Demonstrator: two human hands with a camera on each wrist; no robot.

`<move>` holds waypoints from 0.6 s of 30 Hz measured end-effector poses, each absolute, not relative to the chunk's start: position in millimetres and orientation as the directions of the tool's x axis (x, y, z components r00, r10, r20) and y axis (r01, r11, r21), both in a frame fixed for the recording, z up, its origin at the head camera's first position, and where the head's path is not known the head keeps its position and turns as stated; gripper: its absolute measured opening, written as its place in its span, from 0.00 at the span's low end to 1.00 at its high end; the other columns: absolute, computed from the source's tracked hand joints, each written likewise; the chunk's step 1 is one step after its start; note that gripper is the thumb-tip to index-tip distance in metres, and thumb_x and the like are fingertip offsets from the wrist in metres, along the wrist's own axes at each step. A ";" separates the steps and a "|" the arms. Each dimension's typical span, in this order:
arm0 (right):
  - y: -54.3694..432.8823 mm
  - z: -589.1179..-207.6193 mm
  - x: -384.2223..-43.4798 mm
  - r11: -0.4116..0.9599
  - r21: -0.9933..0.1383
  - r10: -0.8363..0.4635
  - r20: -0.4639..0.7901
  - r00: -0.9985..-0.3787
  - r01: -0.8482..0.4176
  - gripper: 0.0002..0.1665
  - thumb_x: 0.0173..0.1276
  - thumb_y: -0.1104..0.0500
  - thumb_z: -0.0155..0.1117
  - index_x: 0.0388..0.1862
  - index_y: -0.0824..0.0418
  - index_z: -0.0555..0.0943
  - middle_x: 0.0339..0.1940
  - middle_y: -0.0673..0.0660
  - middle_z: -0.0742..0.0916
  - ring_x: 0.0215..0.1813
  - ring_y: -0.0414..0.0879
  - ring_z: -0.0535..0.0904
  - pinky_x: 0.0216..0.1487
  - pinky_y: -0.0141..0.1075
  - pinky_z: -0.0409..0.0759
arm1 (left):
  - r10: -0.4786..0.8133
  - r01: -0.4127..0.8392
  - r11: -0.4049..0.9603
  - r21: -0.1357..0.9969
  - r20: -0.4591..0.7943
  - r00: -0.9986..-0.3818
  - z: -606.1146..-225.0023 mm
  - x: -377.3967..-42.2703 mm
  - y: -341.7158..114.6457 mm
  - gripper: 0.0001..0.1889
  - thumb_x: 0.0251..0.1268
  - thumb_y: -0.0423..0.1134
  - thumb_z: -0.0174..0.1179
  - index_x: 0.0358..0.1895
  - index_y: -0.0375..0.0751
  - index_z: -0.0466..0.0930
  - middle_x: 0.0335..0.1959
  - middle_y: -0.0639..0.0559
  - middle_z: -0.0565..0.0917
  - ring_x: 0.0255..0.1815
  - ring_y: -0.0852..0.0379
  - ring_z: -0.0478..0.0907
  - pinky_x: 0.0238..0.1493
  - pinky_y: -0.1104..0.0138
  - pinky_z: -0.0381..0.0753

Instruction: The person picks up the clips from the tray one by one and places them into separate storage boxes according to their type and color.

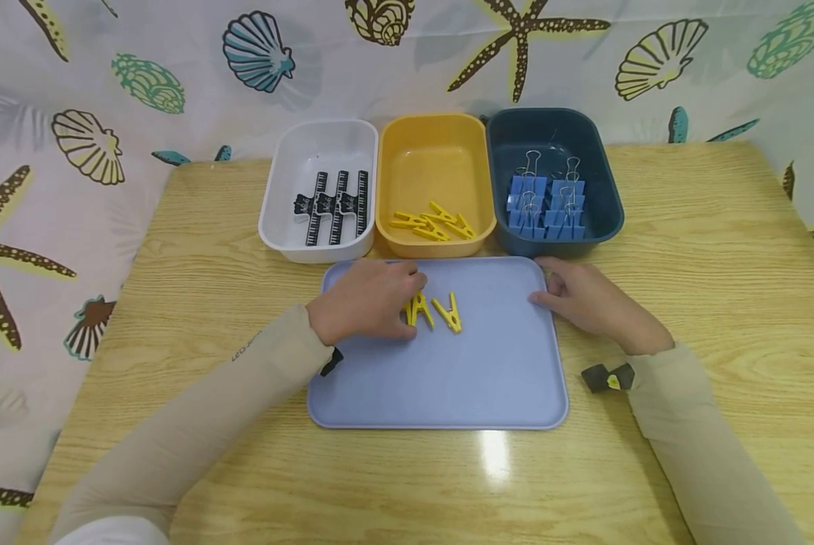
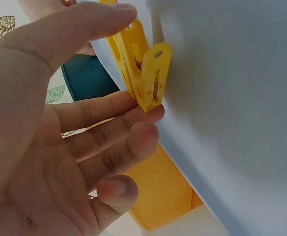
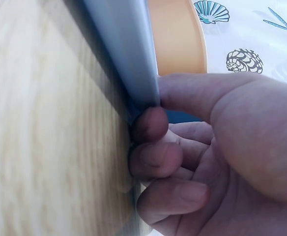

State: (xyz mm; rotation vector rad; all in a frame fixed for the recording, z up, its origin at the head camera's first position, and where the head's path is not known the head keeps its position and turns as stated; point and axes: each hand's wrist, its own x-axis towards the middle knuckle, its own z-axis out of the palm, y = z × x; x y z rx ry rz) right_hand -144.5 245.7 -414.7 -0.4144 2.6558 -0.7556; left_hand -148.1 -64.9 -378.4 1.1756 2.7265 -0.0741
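My left hand (image 1: 372, 299) is over the left part of a light blue tray (image 1: 481, 378). Between its thumb and fingertips it pinches yellow clothespins (image 2: 156, 78), partly hidden by the hand in the head view. One more yellow clothespin (image 1: 450, 312) lies on the tray just right of that hand, its legs spread. My right hand (image 1: 591, 299) grips the tray's upper right corner. In the right wrist view the thumb lies on the rim (image 3: 129, 44), with curled fingers below and beside it.
Behind the tray stand three bins side by side: a white bin (image 1: 273, 204) with black-and-white piano-patterned clips (image 1: 338, 208), a yellow bin (image 1: 434, 159) with several yellow clothespins (image 1: 432, 231), and a dark blue bin (image 1: 550, 136) with several blue binder clips (image 1: 546, 208). A shell-patterned cloth (image 1: 434, 76) hangs behind.
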 end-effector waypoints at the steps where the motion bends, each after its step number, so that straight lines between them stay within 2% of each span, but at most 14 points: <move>1: 245.9 -415.0 -144.5 0.816 -0.548 -0.366 -0.246 -0.898 -0.182 0.28 0.70 0.56 0.60 0.65 0.65 0.69 0.22 0.53 0.74 0.25 0.45 0.69 0.26 0.34 0.66 | 0.717 0.725 0.688 0.024 -0.178 -0.674 -378.4 -148.0 -65.0 0.19 0.47 0.52 0.65 0.40 0.45 0.79 0.31 0.55 0.74 0.25 0.59 0.70 0.22 0.69 0.63; 6: 246.0 -415.7 -144.8 0.817 -0.545 -0.367 -0.237 -0.899 -0.190 0.27 0.70 0.57 0.60 0.64 0.66 0.69 0.21 0.53 0.74 0.25 0.46 0.69 0.26 0.34 0.66 | 0.718 0.725 0.688 0.034 -0.184 -0.672 -378.1 -148.2 -65.2 0.22 0.49 0.55 0.65 0.44 0.45 0.80 0.33 0.55 0.75 0.25 0.60 0.70 0.22 0.69 0.64; 18: 245.4 -414.9 -144.5 0.813 -0.550 -0.370 -0.235 -0.899 -0.191 0.26 0.69 0.57 0.60 0.64 0.66 0.69 0.21 0.53 0.74 0.24 0.46 0.69 0.26 0.34 0.66 | 0.707 0.714 0.698 0.050 -0.204 -0.677 -369.5 -149.4 -65.7 0.22 0.50 0.55 0.66 0.43 0.45 0.79 0.33 0.55 0.76 0.25 0.59 0.71 0.23 0.69 0.66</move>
